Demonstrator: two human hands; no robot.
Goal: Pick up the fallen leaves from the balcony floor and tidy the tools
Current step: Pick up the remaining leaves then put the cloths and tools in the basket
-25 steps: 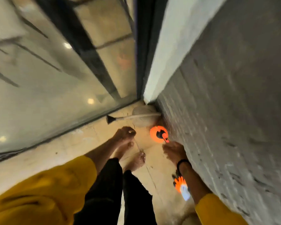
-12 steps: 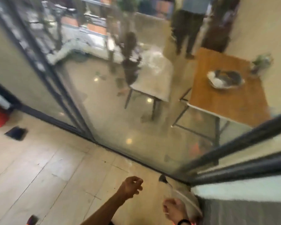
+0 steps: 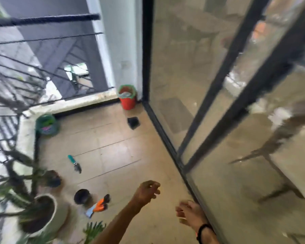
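- Left hand [image 3: 147, 190] reaches forward over the balcony floor [image 3: 113, 152], forearm bare, fingers loosely curled — whether that grip holds anything is lost in the blur.
- Right hand [image 3: 189, 212] hangs low by the glass door [image 3: 218, 106], black band [image 3: 203, 230] on the wrist, fingers bent inward; something pale and yellowish seems to sit at the fingertips, but I cannot tell if it is a leaf.
- Floor is smooth beige tile with thin dark joints.
- Tools lie scattered: a teal-handled trowel [image 3: 74, 163] with a metal blade flat on the tiles, and an orange-and-black glove [image 3: 99, 205] with a blue cuff near the left forearm.
- A small dark round pot [image 3: 82, 196] stands just beside the glove, another dark pot [image 3: 52, 178] further left.
- Red bucket [image 3: 127, 96] in the far corner, lined with a green bag — something pale inside.
- Green basket [image 3: 46, 124] against the low wall, contents pink and green, blurred.
- White ceramic planter [image 3: 42, 213] at the near left holds dark soil and a leafy plant.
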